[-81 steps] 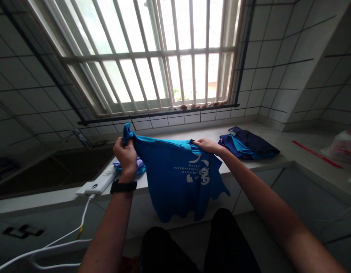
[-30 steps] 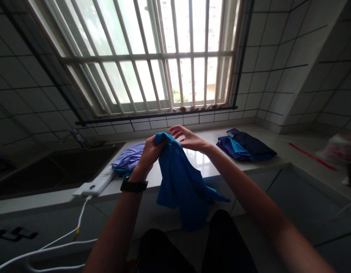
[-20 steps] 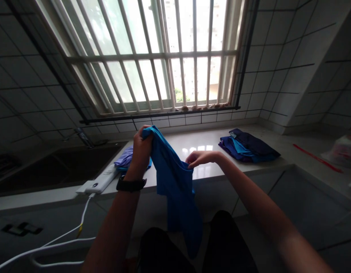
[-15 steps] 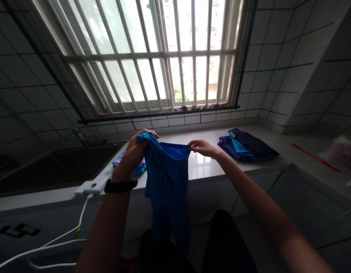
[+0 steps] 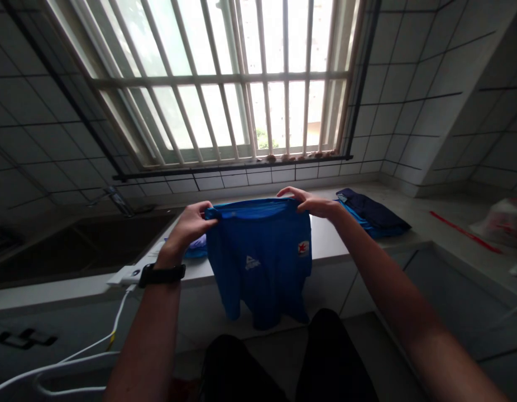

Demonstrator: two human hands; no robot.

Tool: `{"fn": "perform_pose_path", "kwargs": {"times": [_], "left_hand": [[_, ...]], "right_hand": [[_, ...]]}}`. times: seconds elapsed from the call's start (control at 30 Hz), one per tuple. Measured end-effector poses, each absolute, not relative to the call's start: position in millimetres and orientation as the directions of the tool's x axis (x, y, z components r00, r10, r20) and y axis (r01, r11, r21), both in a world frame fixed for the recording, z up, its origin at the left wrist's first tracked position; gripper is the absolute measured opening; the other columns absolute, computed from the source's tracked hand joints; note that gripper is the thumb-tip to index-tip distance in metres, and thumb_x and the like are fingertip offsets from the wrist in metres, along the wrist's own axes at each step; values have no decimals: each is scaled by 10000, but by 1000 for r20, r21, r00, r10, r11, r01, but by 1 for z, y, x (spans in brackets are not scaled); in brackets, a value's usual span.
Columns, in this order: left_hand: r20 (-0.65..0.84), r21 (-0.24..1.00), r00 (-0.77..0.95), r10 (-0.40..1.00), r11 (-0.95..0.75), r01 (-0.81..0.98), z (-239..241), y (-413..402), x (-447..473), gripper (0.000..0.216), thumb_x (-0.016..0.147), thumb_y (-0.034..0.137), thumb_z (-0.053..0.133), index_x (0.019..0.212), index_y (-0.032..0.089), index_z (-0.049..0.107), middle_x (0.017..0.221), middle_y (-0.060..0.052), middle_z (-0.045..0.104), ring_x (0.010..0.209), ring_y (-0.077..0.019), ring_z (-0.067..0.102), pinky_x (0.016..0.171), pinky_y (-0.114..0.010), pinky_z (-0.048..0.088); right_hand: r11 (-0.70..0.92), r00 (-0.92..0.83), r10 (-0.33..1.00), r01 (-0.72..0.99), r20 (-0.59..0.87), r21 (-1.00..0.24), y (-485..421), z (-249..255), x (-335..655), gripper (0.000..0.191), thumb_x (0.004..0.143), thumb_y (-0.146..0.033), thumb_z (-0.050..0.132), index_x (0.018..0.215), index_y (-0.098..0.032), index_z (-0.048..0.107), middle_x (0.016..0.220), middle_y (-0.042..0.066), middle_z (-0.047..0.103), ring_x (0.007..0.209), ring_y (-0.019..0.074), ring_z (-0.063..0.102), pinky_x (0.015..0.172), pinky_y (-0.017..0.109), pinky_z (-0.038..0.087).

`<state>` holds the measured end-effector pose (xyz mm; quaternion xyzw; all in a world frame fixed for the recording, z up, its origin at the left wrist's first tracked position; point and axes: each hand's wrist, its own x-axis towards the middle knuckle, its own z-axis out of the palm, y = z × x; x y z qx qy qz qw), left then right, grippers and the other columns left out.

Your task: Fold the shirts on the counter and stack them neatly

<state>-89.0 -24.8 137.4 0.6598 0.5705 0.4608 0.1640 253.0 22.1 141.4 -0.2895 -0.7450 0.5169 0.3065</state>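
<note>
I hold a bright blue shirt (image 5: pixel 258 262) spread out in front of me above the counter edge. A small white logo and a red-and-white badge show on the cloth. My left hand (image 5: pixel 191 223), with a black watch on the wrist, pinches the shirt's upper left corner. My right hand (image 5: pixel 311 202) pinches the upper right corner. The shirt hangs down over the front of the white countertop (image 5: pixel 325 243) towards my dark-clad legs.
A folded stack of dark and blue clothes (image 5: pixel 373 215) lies on the counter to the right. A lilac garment (image 5: pixel 197 245) lies behind my left hand. A white device with a cable (image 5: pixel 127 274) sits by the dark sink (image 5: pixel 74 245). A barred window (image 5: pixel 242 84) is ahead.
The shirt was bunched in my left hand one second ago. My right hand took hold of its other edge and both hands drew apart, stretching it flat with the logo side facing me.
</note>
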Motion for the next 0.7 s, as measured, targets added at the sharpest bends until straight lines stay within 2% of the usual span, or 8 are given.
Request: {"fn": "perform_pose_path", "kwargs": {"times": [0.1,0.2,0.3,0.4,0.47,0.6,0.63,0.7], "left_hand": [[577,677,-190,794,-334,656,146,-13,-84,239,712,316,748,867,213,598,726,16,576,678,-165,553,626,-327,428],[724,576,-207,659,-411,707,152,2,-72,374,798,339,715,1119,183,603,865,9,600,746,-143,546,706,-342,443],[715,515,-117,689,-406,755,143,21,-62,159,874,320,625,949,180,616,928,-27,623,818,-146,575,766,-350,444],[607,483,-105,788,-261,836,119,35,-57,63,845,231,605,800,193,583,916,-72,648,893,-193,623,812,-354,443],[467,482,-144,872,-115,869,98,38,-57,89,807,262,644,787,194,590,867,-84,670,902,-235,660,793,-348,457],[-72,483,-18,997,51,874,59,34,-52,328,746,505,712,678,204,598,631,-72,661,713,-276,692,655,-343,496],[-147,480,35,989,40,876,50,32,-50,372,730,557,717,664,208,607,599,-64,655,690,-278,690,630,-338,498],[-100,466,85,991,-29,884,35,28,-45,365,696,564,743,677,216,635,621,-58,681,730,-279,698,639,-325,502]], "right_hand": [[430,-517,826,323,223,-843,35,154,261,519,652,-144,621,1169,-172,656,944,48,678,840,200,618,690,279,513],[492,-105,851,500,514,-713,48,155,257,407,887,-142,459,1224,-184,683,1065,132,686,1041,260,622,873,359,523],[303,129,819,730,559,-613,58,140,252,419,978,-131,370,1241,-171,694,1236,208,658,1193,313,611,1014,432,473],[-1,158,957,838,241,-546,64,108,250,336,948,-120,484,1191,-121,716,1101,226,715,1080,319,698,944,389,519],[-91,137,989,847,50,-523,65,81,250,353,945,-128,492,1232,-97,696,1050,209,741,1003,287,733,866,330,550],[9,23,998,876,60,-482,63,32,248,585,893,-158,578,1473,-111,523,1424,210,601,1220,255,658,960,305,531],[48,-7,996,888,89,-458,62,23,247,670,875,-149,591,1530,-129,456,1511,201,529,1300,246,608,1011,301,507],[102,-35,985,910,169,-402,58,10,242,759,866,-112,566,1594,-160,358,1613,182,409,1411,233,506,1088,300,454]]}}
